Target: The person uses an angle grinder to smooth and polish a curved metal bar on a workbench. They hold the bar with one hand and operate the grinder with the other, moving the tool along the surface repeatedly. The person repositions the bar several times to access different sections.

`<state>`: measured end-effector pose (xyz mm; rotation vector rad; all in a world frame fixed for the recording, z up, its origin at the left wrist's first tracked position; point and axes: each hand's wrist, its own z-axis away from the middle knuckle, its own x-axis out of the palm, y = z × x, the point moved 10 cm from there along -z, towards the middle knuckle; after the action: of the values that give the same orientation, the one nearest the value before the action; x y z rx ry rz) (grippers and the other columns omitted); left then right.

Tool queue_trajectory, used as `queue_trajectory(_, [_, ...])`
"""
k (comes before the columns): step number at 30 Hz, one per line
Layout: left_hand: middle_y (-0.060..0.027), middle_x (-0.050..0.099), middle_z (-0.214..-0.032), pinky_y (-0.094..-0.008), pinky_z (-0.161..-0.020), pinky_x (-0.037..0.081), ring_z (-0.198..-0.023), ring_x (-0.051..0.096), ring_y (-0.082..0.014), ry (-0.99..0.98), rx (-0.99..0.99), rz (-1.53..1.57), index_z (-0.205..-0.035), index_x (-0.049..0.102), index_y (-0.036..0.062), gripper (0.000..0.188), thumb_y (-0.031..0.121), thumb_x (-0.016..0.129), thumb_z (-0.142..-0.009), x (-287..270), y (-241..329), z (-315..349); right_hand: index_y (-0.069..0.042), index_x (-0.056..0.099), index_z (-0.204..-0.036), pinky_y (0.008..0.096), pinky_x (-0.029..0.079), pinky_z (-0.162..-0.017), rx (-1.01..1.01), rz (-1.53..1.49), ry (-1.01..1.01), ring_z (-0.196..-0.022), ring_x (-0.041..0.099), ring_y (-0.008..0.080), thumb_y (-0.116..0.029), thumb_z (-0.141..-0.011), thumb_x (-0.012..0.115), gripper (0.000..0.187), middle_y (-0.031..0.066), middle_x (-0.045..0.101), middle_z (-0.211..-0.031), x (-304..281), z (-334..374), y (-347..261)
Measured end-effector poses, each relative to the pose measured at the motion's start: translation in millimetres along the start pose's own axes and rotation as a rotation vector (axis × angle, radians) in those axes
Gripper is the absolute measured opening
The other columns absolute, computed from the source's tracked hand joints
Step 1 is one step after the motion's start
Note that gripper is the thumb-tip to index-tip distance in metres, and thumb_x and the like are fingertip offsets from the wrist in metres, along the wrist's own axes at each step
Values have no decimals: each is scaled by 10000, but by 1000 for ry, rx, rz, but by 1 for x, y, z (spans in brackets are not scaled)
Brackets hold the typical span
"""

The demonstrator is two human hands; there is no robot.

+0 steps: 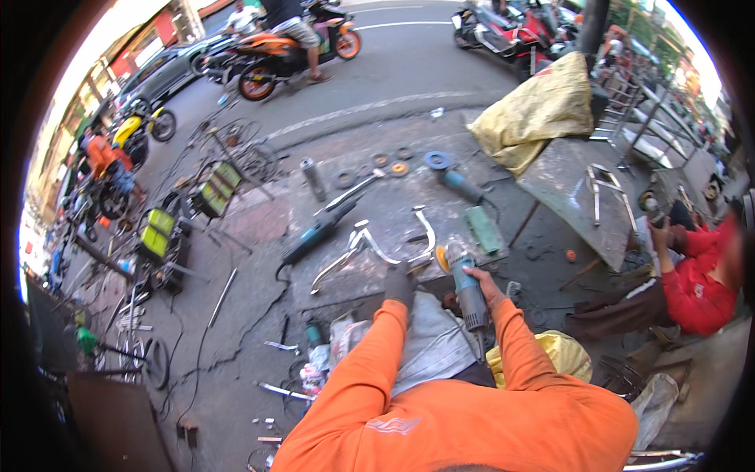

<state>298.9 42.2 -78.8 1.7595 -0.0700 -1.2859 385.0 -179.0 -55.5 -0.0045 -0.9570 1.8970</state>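
Observation:
My right hand (481, 282) grips a blue-grey angle grinder (464, 279) whose orange disc (443, 258) sits against the end of a bent shiny metal tube piece (370, 244) lying on the concrete slab (393, 200). My left hand (399, 285), in a dark glove, presses down on the slab right beside the near part of that chrome piece. Both arms wear orange sleeves. A second curved chrome bar (426, 230) lies just beyond the disc.
Other grinders (318, 232) (454, 179), loose discs (391, 164) and a green block (482, 228) lie on the slab. A person in red (696, 283) sits at right by a metal sheet (570, 189). Yellow sack (543, 110), motorbikes (287, 47) and welding gear (161, 232) surround.

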Motion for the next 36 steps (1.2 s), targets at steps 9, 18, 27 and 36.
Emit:
queue_trajectory(9, [-108, 667, -916, -411, -825, 543, -870, 665, -247, 256, 35, 462, -1083, 620, 35, 299, 169, 772, -862, -61, 8, -7, -6, 636, -1039, 371, 551, -532, -204, 144, 231, -572, 651, 231, -534, -794, 768, 597, 106, 650, -764, -93, 17, -5])
queue_trajectory(18, [-1, 575, -755, -321, -566, 469, -612, 547, -141, 270, -346, 1439, -917, 624, 107, 269, 375, 639, -931, -237, 72, 20, 14, 661, -1156, 358, 537, -616, -166, 218, 341, -684, 667, 223, -500, -778, 780, 649, 110, 670, -861, -138, -26, -29])
queue_trajectory(27, [-56, 613, -730, -287, -524, 474, -560, 566, -131, -172, -159, 433, -1148, 656, -40, 370, 138, 693, -826, -315, 84, 6, 36, 681, -1108, 365, 548, -582, -319, 137, 299, -635, 680, 247, -461, -824, 757, 577, 135, 696, -887, -133, -69, -46])
queue_trajectory(36, [-91, 673, -746, -333, -515, 501, -581, 637, -163, -560, -38, -40, -1191, 697, -23, 448, 168, 724, -787, -225, 55, -30, 27, 669, -1112, 381, 557, -571, -394, 47, 350, -660, 684, 248, -458, -849, 748, 557, 122, 669, -843, -104, -60, -32])
